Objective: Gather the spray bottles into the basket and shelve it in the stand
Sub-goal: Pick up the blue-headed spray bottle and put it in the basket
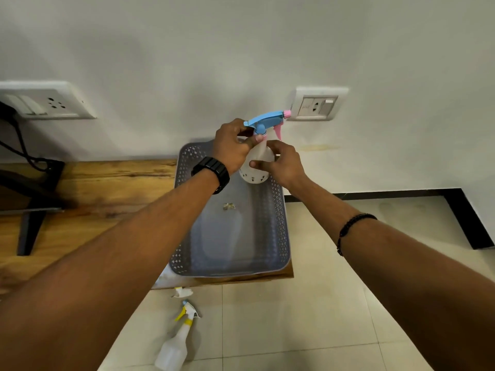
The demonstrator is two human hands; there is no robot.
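Observation:
A white spray bottle (255, 163) with a blue and pink trigger head is held in the air above the far end of the grey perforated basket (281, 236). My left hand (231, 145) grips its neck just below the blue head. My right hand (284, 163) wraps the bottle's body from the right. The basket's floor holds only a small scrap. On the tiled floor in front of the basket lies a second spray bottle (175, 344), white with a yellow and white trigger head. A further white trigger head (182, 292) peeks out beside the basket's near left corner.
The basket rests on a brown board or box (286, 274) next to a wooden table (107, 188). A black stand leg (29, 231) and cables are on the table at left. Two wall sockets (316, 105) sit on the white wall. Beige floor tiles extend to the right.

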